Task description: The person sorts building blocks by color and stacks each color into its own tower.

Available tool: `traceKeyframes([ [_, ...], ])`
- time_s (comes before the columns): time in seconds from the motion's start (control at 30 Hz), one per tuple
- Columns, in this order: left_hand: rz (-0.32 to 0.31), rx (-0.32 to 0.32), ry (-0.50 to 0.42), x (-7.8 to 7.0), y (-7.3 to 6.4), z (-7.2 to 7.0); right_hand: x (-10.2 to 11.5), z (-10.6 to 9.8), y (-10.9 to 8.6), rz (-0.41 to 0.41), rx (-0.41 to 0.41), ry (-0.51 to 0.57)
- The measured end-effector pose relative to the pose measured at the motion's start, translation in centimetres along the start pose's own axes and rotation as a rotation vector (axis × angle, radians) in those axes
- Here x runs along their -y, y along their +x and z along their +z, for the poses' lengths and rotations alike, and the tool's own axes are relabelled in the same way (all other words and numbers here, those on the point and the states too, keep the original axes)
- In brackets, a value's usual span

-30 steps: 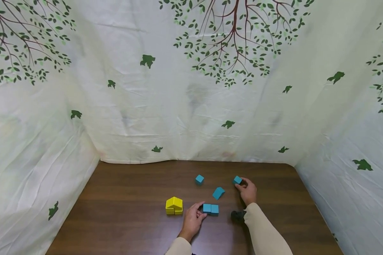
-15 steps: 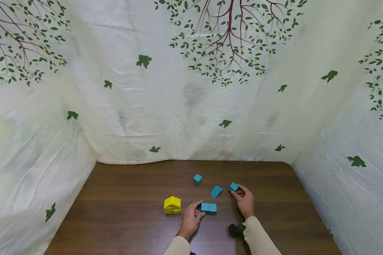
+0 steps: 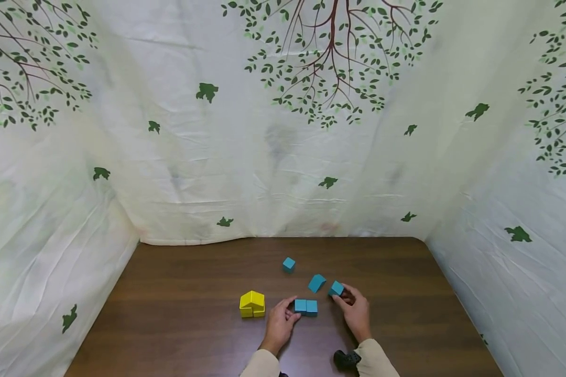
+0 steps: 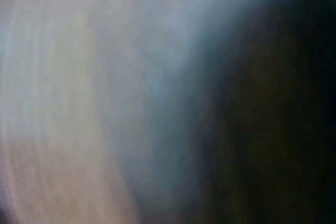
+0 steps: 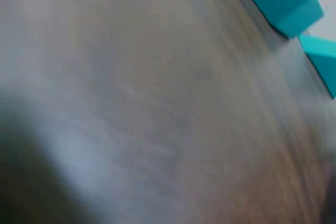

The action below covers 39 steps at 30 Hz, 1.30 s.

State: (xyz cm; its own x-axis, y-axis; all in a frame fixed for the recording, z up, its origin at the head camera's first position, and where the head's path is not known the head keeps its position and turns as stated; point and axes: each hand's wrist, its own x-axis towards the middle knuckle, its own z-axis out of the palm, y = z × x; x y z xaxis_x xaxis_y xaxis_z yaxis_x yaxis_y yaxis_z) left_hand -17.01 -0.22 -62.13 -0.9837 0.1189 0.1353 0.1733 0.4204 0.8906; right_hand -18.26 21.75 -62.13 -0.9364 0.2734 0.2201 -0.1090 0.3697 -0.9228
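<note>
Two blue cubes (image 3: 305, 307) sit side by side on the brown table in the head view. My left hand (image 3: 278, 324) holds the left one, index finger at its far corner and thumb at its near corner. Farther right, my right hand (image 3: 357, 312) pinches another blue cube (image 3: 336, 288) between thumb and fingers. Just left of that cube lies a blue roof-shaped block (image 3: 317, 283). Blue block surfaces (image 5: 283, 3) show at the upper right of the right wrist view, which is otherwise blurred. Only blur fills the left wrist view.
A yellow block house (image 3: 252, 304), with a peaked piece over smaller blocks, stands left of my left hand. One more blue cube (image 3: 289, 265) lies farther back on the table (image 3: 193, 283). A white cloth (image 3: 184, 157) with printed trees and leaves hangs behind and at both sides.
My right hand has drawn its blue cube toward me and to the left, closer to the pair of cubes. The left hand keeps its place at the pair. The view shifts slightly.
</note>
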Motion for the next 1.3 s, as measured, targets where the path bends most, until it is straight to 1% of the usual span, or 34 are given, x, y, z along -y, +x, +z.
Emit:
traceKeyframes([
  [0.13,0.0,0.001,0.004,-0.1,0.0,-0.1,0.8,0.2,-0.6,0.022,0.022,0.042],
  [0.3,0.002,0.003,0.002,-0.1,0.0,-0.2,1.8,0.5,-1.0,0.007,0.051,0.07],
  [0.43,0.003,0.004,0.003,0.0,0.0,-0.1,2.5,0.8,-1.2,-0.004,0.068,0.065],
  [0.6,0.001,0.004,0.006,0.1,0.1,-0.1,3.3,1.3,-1.5,0.005,0.124,0.033],
  [0.63,0.001,0.004,0.007,0.2,0.1,-0.1,3.8,1.4,-1.6,0.005,0.134,0.038],
  [0.77,-0.006,0.003,0.012,0.3,0.1,0.0,4.2,1.9,-1.9,-0.026,0.159,0.014],
  [0.87,-0.009,0.003,0.012,0.3,0.1,0.1,3.8,2.2,-2.0,-0.072,0.164,-0.028],
  [1.03,0.018,-0.005,0.01,0.3,0.1,0.1,3.7,2.7,-2.1,-0.129,0.165,-0.072],
  [1.17,0.021,-0.007,0.006,0.4,0.1,0.1,3.7,3.0,-2.0,-0.146,0.189,-0.085],
  [1.3,0.015,-0.005,0.001,0.4,0.2,0.1,3.8,3.3,-1.9,-0.159,0.239,-0.09],
])
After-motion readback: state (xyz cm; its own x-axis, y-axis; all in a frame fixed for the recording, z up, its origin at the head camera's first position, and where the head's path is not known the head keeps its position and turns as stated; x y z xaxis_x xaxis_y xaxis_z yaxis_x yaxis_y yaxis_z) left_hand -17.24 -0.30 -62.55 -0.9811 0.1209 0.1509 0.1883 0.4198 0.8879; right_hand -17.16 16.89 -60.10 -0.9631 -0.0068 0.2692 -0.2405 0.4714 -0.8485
